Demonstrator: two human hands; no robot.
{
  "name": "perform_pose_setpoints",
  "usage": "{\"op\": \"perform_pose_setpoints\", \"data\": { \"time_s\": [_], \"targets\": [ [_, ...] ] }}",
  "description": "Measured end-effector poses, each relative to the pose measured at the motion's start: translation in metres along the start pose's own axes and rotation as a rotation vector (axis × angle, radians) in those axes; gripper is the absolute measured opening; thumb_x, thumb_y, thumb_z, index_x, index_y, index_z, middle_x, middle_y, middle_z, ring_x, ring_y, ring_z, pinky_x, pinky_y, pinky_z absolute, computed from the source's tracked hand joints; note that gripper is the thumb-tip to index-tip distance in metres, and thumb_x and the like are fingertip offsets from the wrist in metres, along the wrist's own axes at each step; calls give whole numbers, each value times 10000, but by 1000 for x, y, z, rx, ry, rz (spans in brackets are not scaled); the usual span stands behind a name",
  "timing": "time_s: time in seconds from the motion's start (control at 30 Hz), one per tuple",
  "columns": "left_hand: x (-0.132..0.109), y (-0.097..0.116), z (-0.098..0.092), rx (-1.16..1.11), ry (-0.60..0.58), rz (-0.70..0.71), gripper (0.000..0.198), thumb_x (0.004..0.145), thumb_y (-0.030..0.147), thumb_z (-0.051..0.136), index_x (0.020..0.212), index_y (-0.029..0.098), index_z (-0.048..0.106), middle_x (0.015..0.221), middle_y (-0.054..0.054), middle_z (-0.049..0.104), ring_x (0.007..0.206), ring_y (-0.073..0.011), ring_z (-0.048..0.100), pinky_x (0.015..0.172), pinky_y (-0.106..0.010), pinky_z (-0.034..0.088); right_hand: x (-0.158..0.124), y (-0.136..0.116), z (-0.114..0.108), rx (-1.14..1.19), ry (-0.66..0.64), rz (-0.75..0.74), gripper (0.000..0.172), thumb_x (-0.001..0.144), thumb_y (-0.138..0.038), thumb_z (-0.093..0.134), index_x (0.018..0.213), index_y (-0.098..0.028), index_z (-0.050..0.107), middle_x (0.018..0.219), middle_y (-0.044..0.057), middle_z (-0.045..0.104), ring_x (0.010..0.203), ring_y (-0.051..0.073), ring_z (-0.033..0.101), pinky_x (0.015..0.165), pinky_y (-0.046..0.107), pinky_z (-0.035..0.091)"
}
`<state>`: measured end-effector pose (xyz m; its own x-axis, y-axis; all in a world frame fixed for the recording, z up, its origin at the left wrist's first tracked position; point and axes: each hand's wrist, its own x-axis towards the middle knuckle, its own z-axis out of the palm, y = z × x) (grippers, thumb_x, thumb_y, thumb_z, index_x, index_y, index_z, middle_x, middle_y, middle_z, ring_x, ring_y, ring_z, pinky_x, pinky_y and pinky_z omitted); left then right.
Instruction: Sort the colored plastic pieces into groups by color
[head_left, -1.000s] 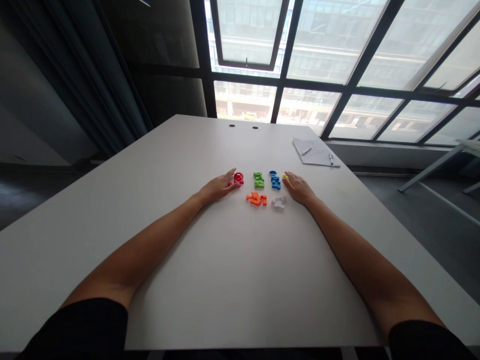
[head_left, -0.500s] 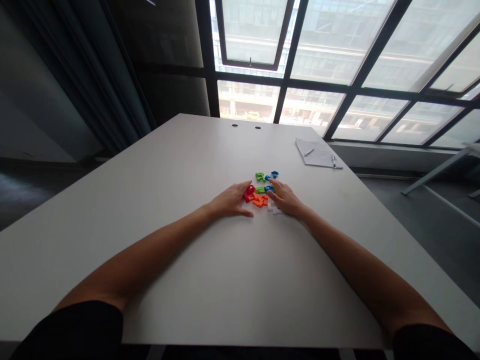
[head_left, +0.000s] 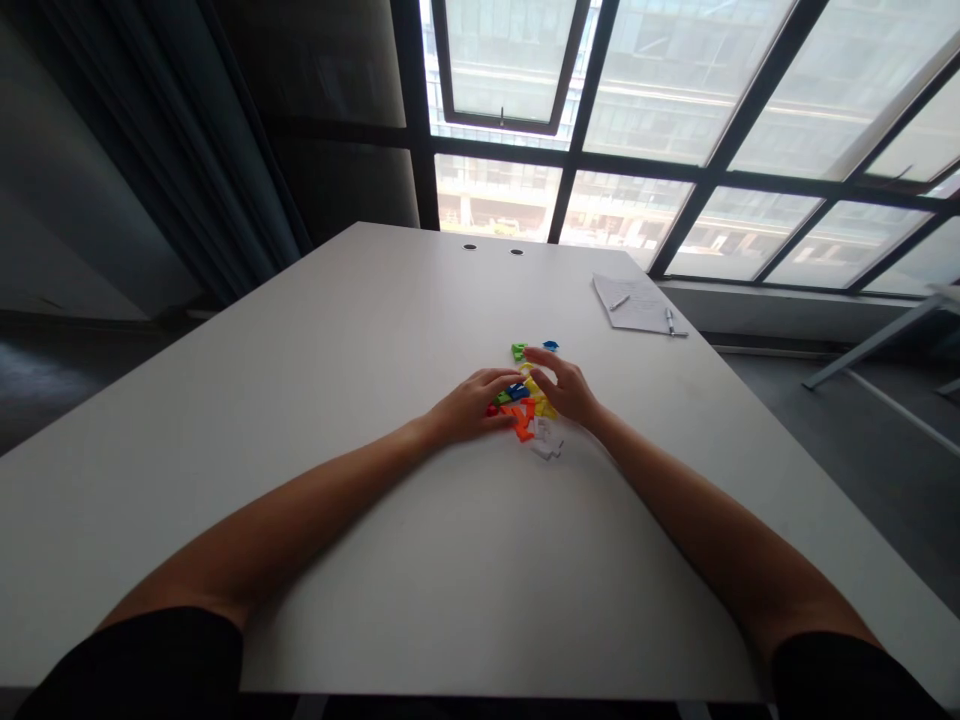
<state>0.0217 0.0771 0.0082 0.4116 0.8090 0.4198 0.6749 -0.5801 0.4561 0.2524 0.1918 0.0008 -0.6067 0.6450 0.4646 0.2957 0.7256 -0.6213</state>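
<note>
Small plastic building pieces lie bunched on the white table, between my two hands. My left hand [head_left: 474, 405] is beside their left edge, fingers and thumb apart, partly covering red pieces [head_left: 492, 410] and green pieces [head_left: 502, 398]. My right hand [head_left: 570, 390] curves around the right side with thumb and fingers apart, next to yellow pieces [head_left: 545, 406]. Dark blue pieces [head_left: 517, 391] sit in the middle. Orange pieces [head_left: 523, 428] and white pieces [head_left: 547, 446] lie nearest me. Beyond the fingertips are a light green piece [head_left: 518, 352] and a blue piece [head_left: 550, 346].
A white table [head_left: 480, 560] stretches out around my arms. Sheets of paper [head_left: 637, 305] with two pens lie at the far right. Two round dark holes are near the far edge. A window [head_left: 510, 60] and a dark curtain [head_left: 225, 150] stand beyond.
My left hand has moved slightly right and the red, green and blue pieces are bunched closer. My right hand has lifted its fingers a little, uncovering yellow pieces. The white pieces lie nearer me.
</note>
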Motion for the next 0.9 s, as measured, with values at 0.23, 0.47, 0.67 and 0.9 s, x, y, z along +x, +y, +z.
{"op": "perform_pose_setpoints", "data": {
  "time_s": [0.23, 0.47, 0.67, 0.9],
  "targets": [
    [-1, 1, 2, 150, 30, -16, 642, 998, 579, 617, 1565, 298, 510, 1608, -98, 524, 1518, -334, 440, 1274, -524, 379, 49, 58, -5, -328, 56, 249, 711, 1061, -656, 392, 1510, -138, 579, 1529, 211, 603, 1449, 353, 547, 1221, 578, 406],
    [-1, -4, 9, 219, -66, -63, 927, 887, 714, 713, 1654, 297, 403, 1743, -118, 313, 1601, -419, 289, 1305, -586, 317, 63, 30, 12, -185, -261, 103, 707, 1070, -739, 271, 1301, -280, 757, 1355, 69, 749, 1310, 283, 667, 1156, 464, 486],
    [0, -4, 13, 256, 7, -184, 911, 915, 718, 682, 1659, 299, 366, 1759, -163, 252, 1580, -463, 317, 1263, -655, 319, 24, -4, -4, 125, -305, 198, 731, 1034, -802, 315, 1396, -291, 693, 1264, 82, 787, 1216, 308, 720, 1098, 500, 545],
    [2, -1, 7, 238, -32, -169, 647, 982, 600, 645, 1519, 253, 549, 1398, -130, 700, 1427, -369, 552, 1192, -550, 432, -30, -20, -39, 132, -270, 143, 841, 987, -825, 437, 1608, -258, 470, 1596, 163, 551, 1490, 343, 514, 1222, 583, 433]
  ]
}}
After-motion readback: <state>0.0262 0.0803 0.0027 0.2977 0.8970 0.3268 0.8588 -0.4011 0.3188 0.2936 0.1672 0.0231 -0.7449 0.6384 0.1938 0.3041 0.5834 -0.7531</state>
